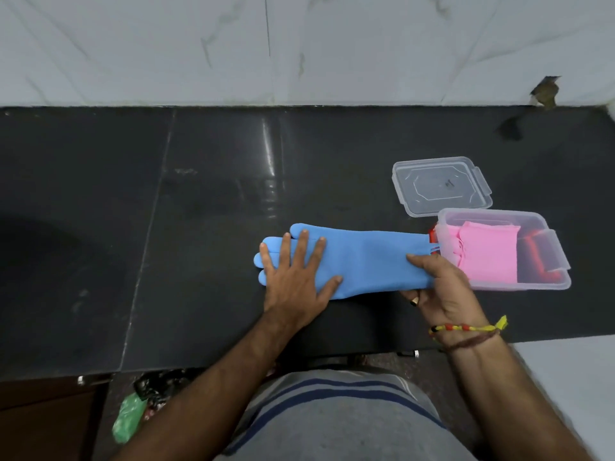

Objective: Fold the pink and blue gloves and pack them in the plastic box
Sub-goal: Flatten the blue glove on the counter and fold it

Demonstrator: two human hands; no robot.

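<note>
Left hand (296, 277) presses flat on the fingers of the blue glove (362, 261), right hand (439, 287) pinching its cuff beside the box (506, 251), the glove lying lengthwise left-right, fingers leftward, on a black worktop (199, 227) below a white marbled wall (299, 44).

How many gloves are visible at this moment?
2 at least. The blue glove lies flat on the counter under both hands; the pink glove sits folded in the plastic box. More layers may be hidden.

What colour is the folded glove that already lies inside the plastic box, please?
Pink; the head view shows the folded glove through the clear plastic box.
</note>
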